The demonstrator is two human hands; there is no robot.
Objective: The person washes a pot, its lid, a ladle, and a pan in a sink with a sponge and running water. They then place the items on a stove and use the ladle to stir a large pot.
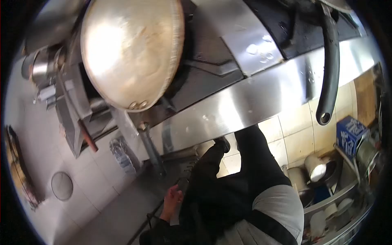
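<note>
My left hand (172, 203) hangs low beside my dark trouser leg, fingers loosely curled, touching or holding a thin dark metal handle or frame; I cannot tell if it grips it. My right hand is out of view. A large shiny round pan (130, 51) sits on the dark stove top (212, 61) at upper left, its metal handle (151, 149) pointing down toward me. A second pan's long black handle (330, 69) juts over the steel counter edge (261, 98) at right.
My legs and shoe (223, 143) stand on pale floor tiles. A blue box (350, 134), pots and bowls fill a steel shelf (335, 196) at right. A round floor drain (62, 185) lies at left, beside steel fittings.
</note>
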